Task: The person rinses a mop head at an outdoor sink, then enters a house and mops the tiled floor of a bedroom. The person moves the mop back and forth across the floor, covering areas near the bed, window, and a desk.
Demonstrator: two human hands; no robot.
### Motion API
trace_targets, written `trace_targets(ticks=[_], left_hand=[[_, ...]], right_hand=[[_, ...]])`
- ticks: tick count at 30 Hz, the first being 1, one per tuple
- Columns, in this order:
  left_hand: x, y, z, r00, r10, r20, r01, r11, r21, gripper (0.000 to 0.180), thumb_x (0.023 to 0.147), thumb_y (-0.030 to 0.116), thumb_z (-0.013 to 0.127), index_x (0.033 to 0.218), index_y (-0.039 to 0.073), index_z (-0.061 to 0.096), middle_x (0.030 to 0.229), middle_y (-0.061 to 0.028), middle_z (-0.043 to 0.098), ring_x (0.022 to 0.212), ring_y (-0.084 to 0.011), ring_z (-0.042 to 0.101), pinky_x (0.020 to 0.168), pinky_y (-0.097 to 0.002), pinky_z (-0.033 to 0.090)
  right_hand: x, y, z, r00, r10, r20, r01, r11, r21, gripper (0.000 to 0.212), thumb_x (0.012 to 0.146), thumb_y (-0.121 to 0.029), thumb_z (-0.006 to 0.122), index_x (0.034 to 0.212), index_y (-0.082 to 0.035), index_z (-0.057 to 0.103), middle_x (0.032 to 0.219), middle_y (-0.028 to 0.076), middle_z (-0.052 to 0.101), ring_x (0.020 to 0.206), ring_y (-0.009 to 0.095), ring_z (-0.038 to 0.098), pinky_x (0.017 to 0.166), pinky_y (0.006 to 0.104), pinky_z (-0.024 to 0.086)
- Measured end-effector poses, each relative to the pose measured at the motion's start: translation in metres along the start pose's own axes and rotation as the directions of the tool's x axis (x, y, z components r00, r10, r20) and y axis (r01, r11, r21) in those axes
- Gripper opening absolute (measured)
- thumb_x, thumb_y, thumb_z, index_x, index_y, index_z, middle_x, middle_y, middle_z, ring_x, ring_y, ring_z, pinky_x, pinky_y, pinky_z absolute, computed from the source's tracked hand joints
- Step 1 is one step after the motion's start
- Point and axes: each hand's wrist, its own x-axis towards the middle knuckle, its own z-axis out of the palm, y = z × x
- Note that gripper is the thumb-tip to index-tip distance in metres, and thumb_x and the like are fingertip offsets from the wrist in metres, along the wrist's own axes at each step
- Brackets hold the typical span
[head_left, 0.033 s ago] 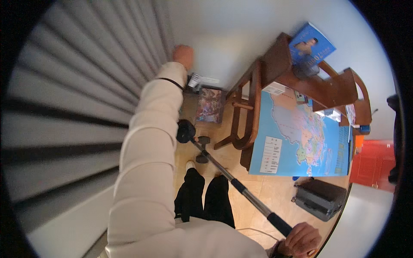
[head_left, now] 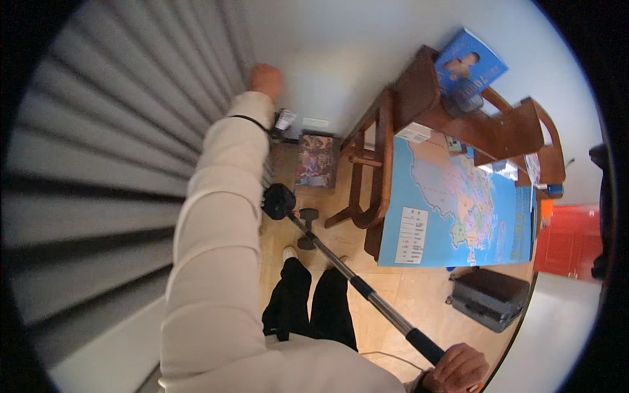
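At the end of my outstretched arm, my left hand (head_left: pixel 266 80) is closed at the edge of the grey pleated curtain (head_left: pixel 124 118), seemingly gripping it; the fingertips are hidden. My right hand (head_left: pixel 460 367) is wrapped round the black grip of a telescopic metal pole (head_left: pixel 393 316). The pole slants away to the left and ends in a rounded black head (head_left: pixel 279 201), low down next to the curtain and my left sleeve.
A wooden desk (head_left: pixel 386 164) with a map-covered top (head_left: pixel 452 196) stands right, its shelf holding a blue book (head_left: pixel 468 62). A patterned box (head_left: pixel 314 160) sits by the wall. A dumbbell-shaped dark object (head_left: pixel 306 229) lies near my feet, a dark suitcase (head_left: pixel 490 298) beyond the desk.
My left hand has shifted slightly left and away, still at the curtain edge. The pole's black head has moved a little left; my right hand keeps its hold.
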Motion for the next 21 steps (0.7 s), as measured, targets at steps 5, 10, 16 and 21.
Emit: trace_targets(ticks=[5,10,16,21], left_hand=[[0.020,-0.044,0.025,0.988,0.078,-0.132,-0.048,0.975,0.217,0.021,0.075,0.014,0.050,0.092,0.007,0.059,0.097,-0.0079,0.055,0.099,-0.0238,0.045,0.084,-0.0363,0.034],[0.019,-0.059,0.032,0.988,-0.042,-0.147,0.079,0.964,0.254,0.027,0.074,0.016,0.052,0.098,0.006,0.056,0.106,-0.0065,0.052,0.102,-0.0234,0.045,0.082,-0.0368,0.035],[0.001,-0.052,0.024,0.868,-0.150,0.474,-0.090,0.890,0.447,0.027,0.083,0.022,0.042,0.105,0.017,0.056,0.112,-0.0032,0.051,0.102,-0.0217,0.048,0.081,-0.0439,0.035],[-0.011,-0.047,0.038,0.835,0.016,0.550,-0.338,0.804,0.490,0.031,0.084,0.029,0.044,0.111,0.019,0.053,0.117,-0.0043,0.048,0.106,-0.0225,0.046,0.085,-0.0457,0.033]], right_hand=[[-0.017,-0.003,0.003,0.961,0.005,-0.276,-0.036,0.993,-0.109,0.024,0.080,-0.019,0.046,0.059,-0.008,0.044,0.056,0.002,0.045,0.046,0.014,0.044,0.045,0.0258,0.037],[-0.024,-0.003,-0.010,0.967,-0.003,-0.256,-0.024,0.995,-0.101,0.021,0.082,-0.019,0.044,0.066,-0.007,0.047,0.049,0.000,0.043,0.042,0.011,0.042,0.042,0.0235,0.037],[-0.027,-0.009,-0.004,0.977,0.021,-0.213,-0.063,0.980,-0.191,0.022,0.082,-0.021,0.045,0.067,-0.006,0.047,0.044,0.000,0.042,0.036,0.011,0.041,0.037,0.0216,0.039],[-0.034,-0.004,-0.001,0.895,-0.064,-0.441,0.032,0.996,-0.080,0.020,0.073,-0.004,0.056,0.057,-0.005,0.044,0.035,0.001,0.042,0.025,0.007,0.040,0.030,0.0195,0.040]])
